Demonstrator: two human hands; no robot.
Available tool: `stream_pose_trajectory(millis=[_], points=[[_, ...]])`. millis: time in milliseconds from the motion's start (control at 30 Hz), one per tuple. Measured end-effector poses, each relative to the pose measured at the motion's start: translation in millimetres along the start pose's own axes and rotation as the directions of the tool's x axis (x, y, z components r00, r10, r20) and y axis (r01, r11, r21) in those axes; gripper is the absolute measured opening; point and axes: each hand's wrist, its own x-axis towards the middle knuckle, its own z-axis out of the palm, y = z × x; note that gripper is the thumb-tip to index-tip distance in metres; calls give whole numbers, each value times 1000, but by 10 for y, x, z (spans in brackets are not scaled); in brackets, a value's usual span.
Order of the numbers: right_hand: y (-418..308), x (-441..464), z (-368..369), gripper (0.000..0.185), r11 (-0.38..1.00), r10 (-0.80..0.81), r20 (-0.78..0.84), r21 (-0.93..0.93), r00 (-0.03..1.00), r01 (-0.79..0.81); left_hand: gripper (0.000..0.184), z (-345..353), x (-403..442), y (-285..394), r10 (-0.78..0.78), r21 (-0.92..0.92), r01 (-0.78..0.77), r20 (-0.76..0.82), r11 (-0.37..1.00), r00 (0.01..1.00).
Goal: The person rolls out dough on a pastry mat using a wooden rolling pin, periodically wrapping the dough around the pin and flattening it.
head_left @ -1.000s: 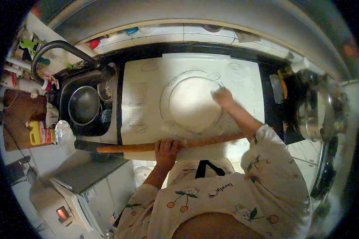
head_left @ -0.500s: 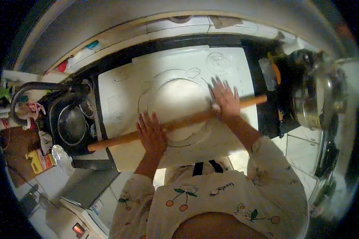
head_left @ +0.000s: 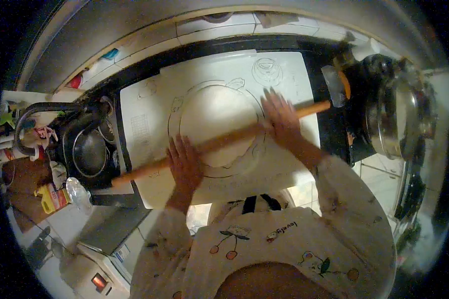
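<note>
A round, pale sheet of dough [head_left: 217, 107] lies flat on a white printed pastry mat [head_left: 294, 70]. Across its nearer half runs a long wooden rolling pin [head_left: 229, 138], slanting with its right end farther from me. My left hand [head_left: 183, 162] rests on the pin left of the dough's middle, fingers stretched forward. On the right, my right hand [head_left: 283, 118] lies over the pin by the dough's edge, its fingers extended and slightly apart. Both palms are down on the wood, not wrapped round it. The pin hides a strip of dough.
A black sink with a dark pan [head_left: 91, 155] and a curved faucet [head_left: 50, 106] is at left. At right stand a shiny metal pot [head_left: 391, 124] and a scraper with an orange handle [head_left: 344, 84]. A yellow package [head_left: 54, 198] lies at lower left.
The rolling pin's right end has moved farther from me, so the pin slants more. Both hands stay on it. The whole view has shifted slightly.
</note>
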Motion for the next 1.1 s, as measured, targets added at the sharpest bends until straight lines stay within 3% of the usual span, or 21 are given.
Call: stream_pose_trajectory(millis=[33, 100, 167, 233, 300, 333, 367, 433, 500, 600, 633, 700, 733, 767, 800, 833, 933, 967, 1067, 1100], points=[[129, 295, 138, 61, 999, -9, -40, -36, 999, 8, 64, -214, 398, -72, -95, -175, 106, 68, 979, 993], [299, 968, 251, 63, 996, 54, -85, -67, 995, -60, 67, 169, 993, -402, -146, -71, 138, -129, 988, 981], [332, 1306, 278, 62, 987, 141, -66, -62, 988, -145, 69, 211, 1049, -423, -194, -34, 192, -83, 981, 977], [223, 1068, 247, 55, 995, 103, -113, 2, 988, -103, 75, 4, 882, -286, -183, -65, 186, 49, 980, 982], [177, 626, 261, 55, 999, 46, -153, -15, 987, -48, 77, -221, 431, -103, -131, -174, 136, 43, 975, 990], [144, 485, 238, 56, 995, 55, -14, -76, 998, -56, 78, -212, 393, -103, -119, -194, 124, 35, 973, 992], [148, 505, 225, 55, 996, 21, -79, -80, 997, -28, 78, -202, 355, -103, -108, -213, 111, 26, 971, 994], [176, 716, 231, 54, 999, 17, -174, -37, 985, -23, 79, -26, 620, -247, -92, -183, 88, -14, 979, 996], [273, 1221, 333, 55, 996, 69, -218, 69, 974, -55, 79, 43, 1157, -425, -178, 22, 178, 24, 984, 984], [313, 1439, 411, 50, 996, 90, -167, 29, 982, -87, 79, 215, 1345, -564, -233, -50, 229, -86, 972, 969], [294, 1314, 425, 50, 995, 99, -148, 26, 984, -96, 80, 239, 1205, -514, -176, 59, 182, -98, 982, 980], [209, 810, 382, 48, 995, 104, -117, 13, 988, -104, 83, 11, 732, -284, -126, 79, 123, 36, 989, 991], [133, 518, 277, 46, 995, 27, -74, -92, 997, -34, 85, 171, 383, -200, -103, -153, 103, 7, 983, 995], [148, 236, 260, 47, 991, -12, 1, -133, 1000, 12, 87, -147, 196, -36, -108, -81, 130, 233, 988, 966], [22, 61, 70, 56, 998, 68, 65, -18, 996, -67, 88, -160, -92, 80, -74, -56, 90, 232, 994, 970], [-112, -30, -152, 65, 994, 100, 180, -54, 979, -92, 90, -155, -325, 156, -40, -28, 48, 226, 998, 973], [-289, -229, -241, 67, 983, 159, 213, 52, 964, -174, 91, -206, -556, 168, -20, -216, 42, 104, 976, 994], [-200, -246, -158, 65, 995, 53, 101, 73, 994, -60, 89, -362, -470, 132, -10, -284, 50, 140, 958, 990], [-144, 215, -81, 60, 963, -20, -179, 262, 984, 67, 85, 16, 60, -129, -38, -78, 41, 28, 996, 999], [-173, 427, -81, 57, 964, -29, -202, 252, 979, 81, 84, 24, 179, -157, -50, -89, 52, 22, 995, 999]])
